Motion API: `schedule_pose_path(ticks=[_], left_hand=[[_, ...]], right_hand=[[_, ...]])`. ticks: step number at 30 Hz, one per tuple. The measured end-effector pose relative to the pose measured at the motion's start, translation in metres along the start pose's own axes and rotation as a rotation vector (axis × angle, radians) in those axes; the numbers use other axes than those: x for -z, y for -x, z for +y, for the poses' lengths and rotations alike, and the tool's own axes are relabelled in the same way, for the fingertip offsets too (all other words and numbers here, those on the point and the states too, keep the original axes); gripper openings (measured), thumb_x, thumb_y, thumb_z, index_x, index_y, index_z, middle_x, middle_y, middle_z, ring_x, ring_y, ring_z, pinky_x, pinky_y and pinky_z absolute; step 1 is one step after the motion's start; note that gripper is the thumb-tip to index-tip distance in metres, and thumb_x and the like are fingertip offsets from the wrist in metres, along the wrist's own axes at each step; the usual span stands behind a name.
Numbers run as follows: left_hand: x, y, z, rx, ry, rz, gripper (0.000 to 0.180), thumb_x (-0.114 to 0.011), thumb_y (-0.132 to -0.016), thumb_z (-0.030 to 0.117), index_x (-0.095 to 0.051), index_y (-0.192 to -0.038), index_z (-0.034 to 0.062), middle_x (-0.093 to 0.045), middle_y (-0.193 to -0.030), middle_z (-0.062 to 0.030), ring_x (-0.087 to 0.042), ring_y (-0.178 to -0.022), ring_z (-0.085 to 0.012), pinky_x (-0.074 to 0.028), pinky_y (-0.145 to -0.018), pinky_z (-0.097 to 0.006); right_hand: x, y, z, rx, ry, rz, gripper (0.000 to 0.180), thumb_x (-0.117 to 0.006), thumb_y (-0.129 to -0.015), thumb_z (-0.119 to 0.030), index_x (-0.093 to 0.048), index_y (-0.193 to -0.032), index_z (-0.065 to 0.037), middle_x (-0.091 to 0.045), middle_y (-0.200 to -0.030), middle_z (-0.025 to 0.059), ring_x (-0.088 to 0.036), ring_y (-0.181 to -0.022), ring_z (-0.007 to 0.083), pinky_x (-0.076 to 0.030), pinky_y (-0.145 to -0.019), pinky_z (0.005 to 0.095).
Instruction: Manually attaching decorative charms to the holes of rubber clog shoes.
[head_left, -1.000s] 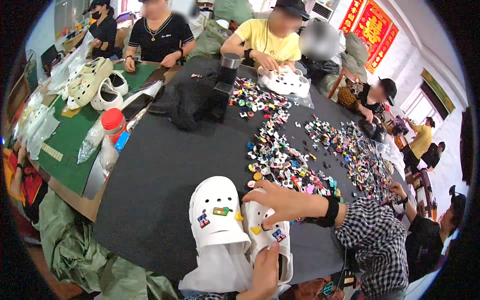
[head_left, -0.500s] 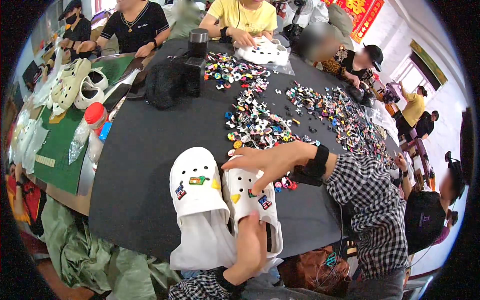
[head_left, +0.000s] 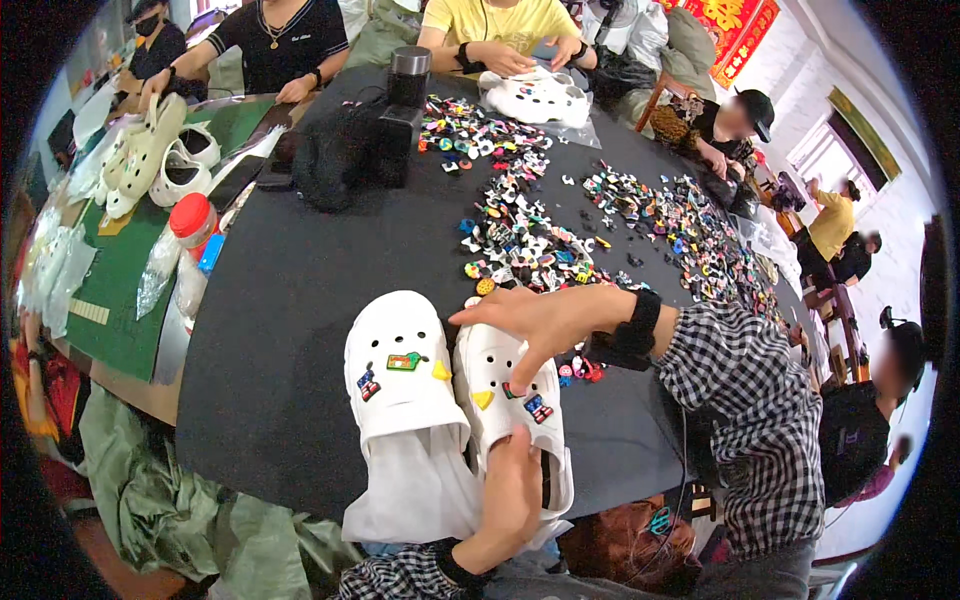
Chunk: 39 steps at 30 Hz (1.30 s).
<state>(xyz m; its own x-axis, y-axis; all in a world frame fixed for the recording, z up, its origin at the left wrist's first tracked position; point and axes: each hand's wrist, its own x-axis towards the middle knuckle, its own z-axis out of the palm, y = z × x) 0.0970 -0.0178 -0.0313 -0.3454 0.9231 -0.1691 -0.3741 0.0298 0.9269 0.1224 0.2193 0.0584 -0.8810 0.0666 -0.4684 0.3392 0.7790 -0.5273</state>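
Note:
Two white clogs lie side by side before me, toes pointing away. The left clog (head_left: 408,375) carries a flag-patterned charm, a green-and-red charm and a yellow charm, with white wrapping (head_left: 420,490) stuffed in its opening. My left hand (head_left: 508,485) reaches into the opening of the right clog (head_left: 492,425); its fingertips are hidden inside. My right hand (head_left: 560,325) is closed over the toe of that clog, thumb pressed on a small charm (head_left: 511,391) that it partly covers. Beside the thumb sit a yellow charm (head_left: 483,400) and a flag-patterned charm (head_left: 538,408).
Heaps of colourful charms (head_left: 525,235) spread over the dark table (head_left: 270,320). A dark fuzzy object (head_left: 335,160) and a metal-topped jar (head_left: 410,75) stand farther back. A red-lidded tub (head_left: 193,220) and beige clogs (head_left: 130,165) are left. Co-workers sit around; one handles a white clog (head_left: 535,97).
The view has shifted slightly. Both my hands keep nearly the same places on the right clog. Across the table, the person in yellow now has both hands at their white clog.

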Motion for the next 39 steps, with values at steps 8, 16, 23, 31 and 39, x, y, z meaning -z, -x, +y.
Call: schedule_pose_path(ticks=[8,16,23,31,39], left_hand=[[-0.015,0.0,0.022,0.267,0.188,-0.027,0.028,-0.048,-0.102,0.03,-0.054,-0.092,0.0041,-0.042,-0.076,0.0012,-0.037,-0.069,-0.0099,-0.029,-0.059,-0.029],[-0.01,-0.002,0.003,0.355,0.303,-0.147,0.033,-0.044,-0.103,0.031,-0.055,-0.096,0.0014,-0.048,-0.079,0.0028,-0.041,-0.075,-0.0078,-0.037,-0.067,-0.028],[-0.013,0.0,0.009,0.307,0.335,-0.087,0.033,-0.042,-0.103,0.03,-0.055,-0.092,0.0017,-0.047,-0.08,0.0013,-0.042,-0.076,-0.0089,-0.037,-0.069,-0.029],[-0.017,-0.005,0.025,0.239,0.881,0.009,0.039,-0.044,-0.104,0.026,-0.043,-0.132,-0.0018,-0.053,-0.129,-0.0071,-0.05,-0.119,-0.0161,-0.037,-0.105,-0.034],[-0.018,-0.008,0.034,0.19,0.839,0.016,0.046,-0.041,-0.105,0.028,-0.035,-0.141,0.001,-0.045,-0.142,-0.0101,-0.041,-0.132,-0.0202,-0.03,-0.112,-0.038]], right_hand=[[-0.009,0.003,-0.004,-0.077,0.062,0.07,0.105,-0.084,-0.065,-0.037,-0.028,-0.149,-0.006,-0.045,-0.134,0.0241,-0.039,-0.124,0.0405,-0.031,-0.107,0.0456],[-0.007,-0.005,-0.011,-0.08,0.092,0.088,0.101,-0.085,-0.06,-0.03,-0.036,-0.146,-0.009,-0.048,-0.127,0.0227,-0.043,-0.12,0.0399,-0.035,-0.103,0.0449],[-0.007,-0.008,-0.004,-0.068,0.073,0.07,0.106,-0.086,-0.059,-0.035,-0.034,-0.147,-0.008,-0.047,-0.127,0.0244,-0.044,-0.118,0.0403,-0.035,-0.103,0.0448],[-0.018,0.025,-0.005,0.006,-0.018,0.265,0.102,-0.082,-0.069,-0.037,-0.029,-0.149,-0.003,-0.039,-0.145,0.024,-0.036,-0.135,0.0369,-0.03,-0.113,0.0408],[-0.077,0.083,-0.044,0.009,-0.131,0.83,0.046,-0.071,-0.085,-0.013,-0.054,-0.126,-0.001,-0.054,-0.122,0.0195,-0.054,-0.115,0.036,-0.045,-0.098,0.0398]])
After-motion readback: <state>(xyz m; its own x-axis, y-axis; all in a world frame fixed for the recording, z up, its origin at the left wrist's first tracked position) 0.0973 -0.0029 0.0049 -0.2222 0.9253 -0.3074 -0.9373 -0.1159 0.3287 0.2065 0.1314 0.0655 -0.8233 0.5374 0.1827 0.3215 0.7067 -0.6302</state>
